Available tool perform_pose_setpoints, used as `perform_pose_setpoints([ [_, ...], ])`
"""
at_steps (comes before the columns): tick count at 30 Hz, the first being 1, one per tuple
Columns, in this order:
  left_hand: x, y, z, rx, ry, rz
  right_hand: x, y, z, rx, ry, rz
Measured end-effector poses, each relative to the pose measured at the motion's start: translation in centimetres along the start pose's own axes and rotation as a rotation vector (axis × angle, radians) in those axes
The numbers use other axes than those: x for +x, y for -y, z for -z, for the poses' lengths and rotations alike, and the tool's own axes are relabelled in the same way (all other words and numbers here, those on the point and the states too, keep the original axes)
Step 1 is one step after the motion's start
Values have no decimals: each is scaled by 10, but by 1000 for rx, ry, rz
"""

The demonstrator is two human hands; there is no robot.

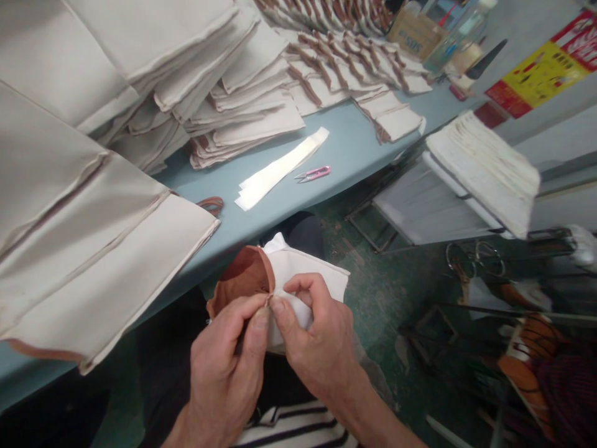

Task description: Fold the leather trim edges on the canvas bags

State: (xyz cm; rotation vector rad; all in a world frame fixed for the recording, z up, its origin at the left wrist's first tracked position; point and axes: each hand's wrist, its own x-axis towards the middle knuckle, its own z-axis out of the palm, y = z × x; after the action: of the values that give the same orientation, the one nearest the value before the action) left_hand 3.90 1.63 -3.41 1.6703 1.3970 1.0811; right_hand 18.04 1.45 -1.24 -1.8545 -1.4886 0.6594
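Here, at left, broad cream cloth panels (97, 255) with raised straight seams lie on a smooth blue table (347, 140). The left hand (231, 351) pinches, thumb against forefinger, a brown-and-white piece (247, 274) held over the lap; its brown part is matte and curved. Flat white strips (282, 171) and slim pink snips (314, 173) lie behind. The right hand (321, 330) apparently grips the same edge. Far right, a thick stack of pale sheets (485, 168) droops.
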Motion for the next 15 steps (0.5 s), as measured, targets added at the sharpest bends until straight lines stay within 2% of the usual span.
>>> perform_pose_setpoints([
  [2,1,2,2,-68,10,25,2,-1,6,83,121,-95],
  [6,5,4,10,-178,73,177,7,-3,14,346,367,-288],
  [9,8,4,17,-261,129,268,12,-3,16,550,514,-359],
  [12,8,8,24,-306,167,326,17,0,15,690,609,-396],
  [15,6,12,32,-293,194,387,20,3,12,738,657,-408],
])
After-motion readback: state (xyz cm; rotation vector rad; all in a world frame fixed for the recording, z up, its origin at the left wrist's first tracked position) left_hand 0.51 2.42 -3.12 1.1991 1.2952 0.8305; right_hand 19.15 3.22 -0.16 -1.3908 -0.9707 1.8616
